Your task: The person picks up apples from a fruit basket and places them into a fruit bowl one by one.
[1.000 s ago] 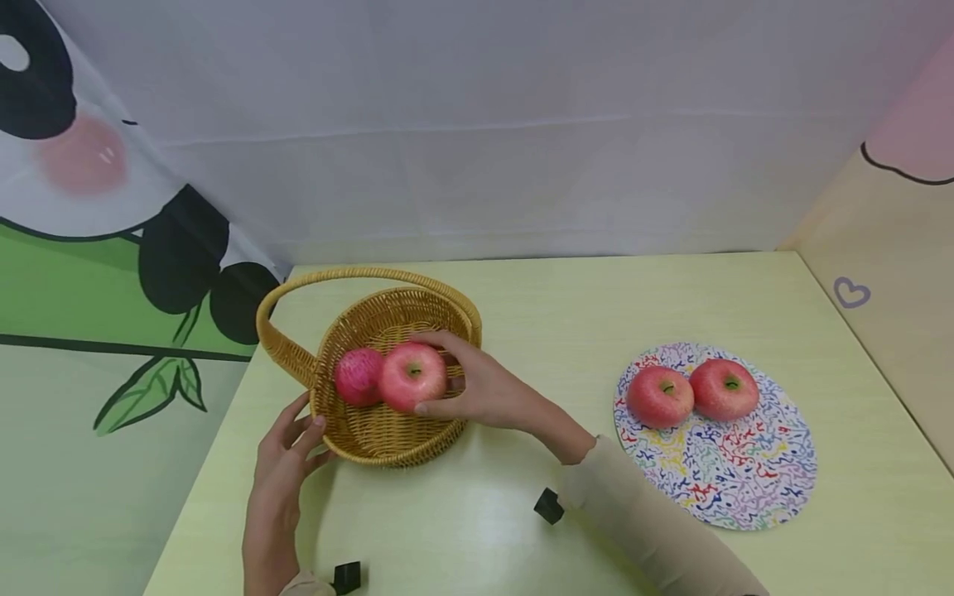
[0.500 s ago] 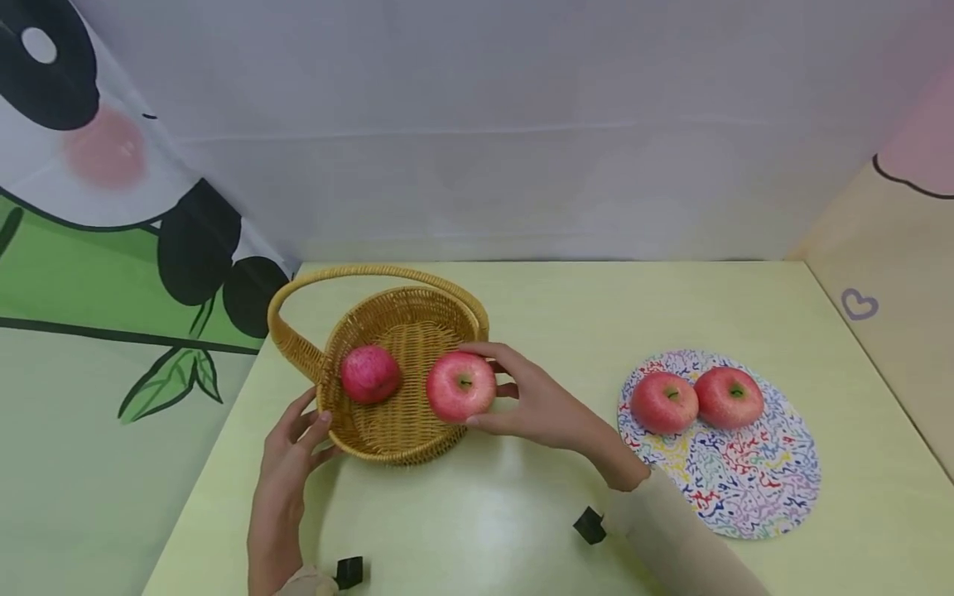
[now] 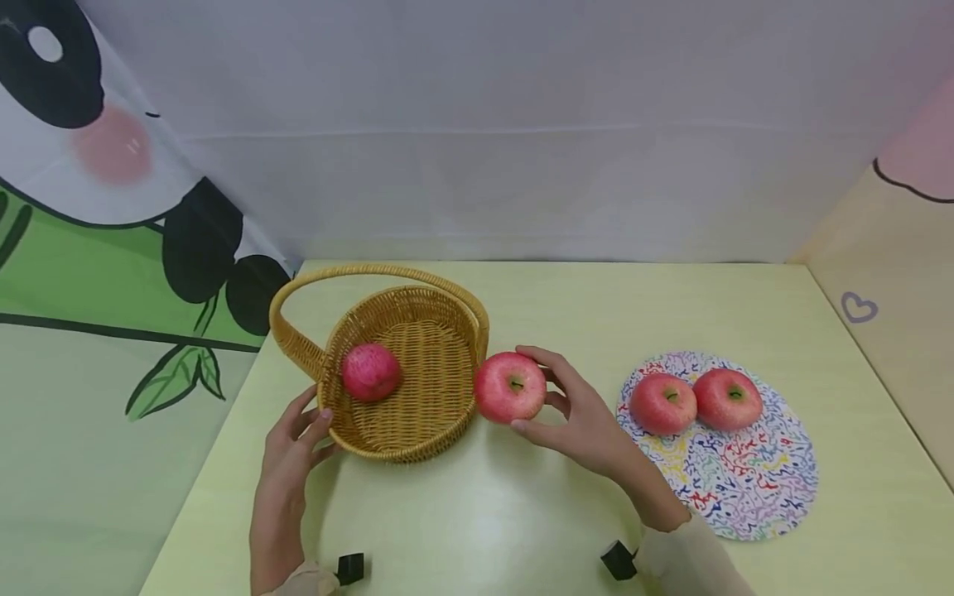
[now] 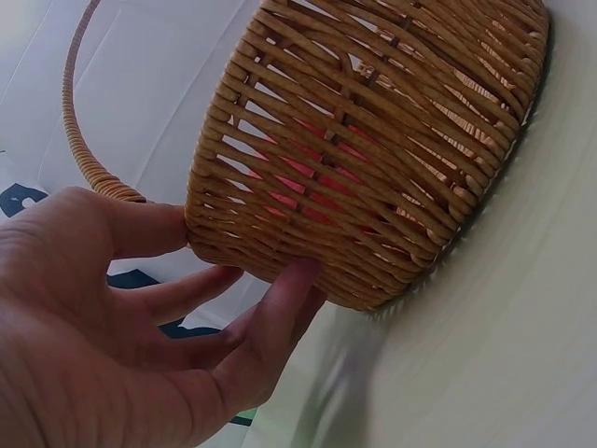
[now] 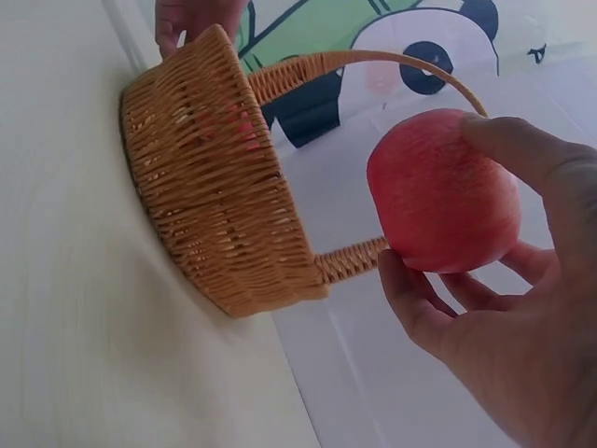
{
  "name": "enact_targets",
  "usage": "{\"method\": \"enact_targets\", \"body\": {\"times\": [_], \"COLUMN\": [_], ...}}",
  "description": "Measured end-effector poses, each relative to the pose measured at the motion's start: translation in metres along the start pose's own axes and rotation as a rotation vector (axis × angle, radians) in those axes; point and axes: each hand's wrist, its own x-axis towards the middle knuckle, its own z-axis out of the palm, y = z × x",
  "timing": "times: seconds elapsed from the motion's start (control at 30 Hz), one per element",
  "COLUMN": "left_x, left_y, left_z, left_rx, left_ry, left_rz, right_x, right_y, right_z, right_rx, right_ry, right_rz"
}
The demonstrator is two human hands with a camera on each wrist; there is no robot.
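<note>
In the head view, my right hand holds a red apple between thumb and fingers, just right of the wicker basket's rim. The right wrist view shows this apple raised above the table. My left hand grips the left side of the wicker basket, its digits against the rim and outer wall in the left wrist view. A round pinkish-red fruit lies inside the basket, toward the left. Two more red apples sit side by side on a colourfully speckled round mat at the right.
An arched handle rises over the basket's far side. The pale table ends at a light cloth backdrop. Black cubes are on both wrists. A printed panel stands to the left.
My right hand has carried the apple rightward, from inside the basket beside the pinkish-red fruit to outside the rim. The left hand has stayed at the basket. The head view has shifted slightly.
</note>
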Motion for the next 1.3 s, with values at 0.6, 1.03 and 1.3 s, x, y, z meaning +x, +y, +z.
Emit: {"method": "enact_targets", "body": {"times": [0.6,1.03,1.3], "left_x": [-0.001,-0.001,0.000], "left_y": [-0.001,-0.004,-0.002], "left_z": [-0.002,0.000,0.000], "left_rx": [0.000,-0.009,-0.007], "left_ry": [0.008,0.008,0.010], "left_rz": [-0.017,-0.007,0.003], "right_x": [-0.054,-0.083,-0.106], "right_y": [-0.003,-0.004,0.000], "right_z": [-0.027,-0.050,-0.066], "right_rx": [-0.026,0.101,0.077], "right_ry": [0.322,0.470,0.548], "right_rz": [0.041,-0.066,-0.079]}}
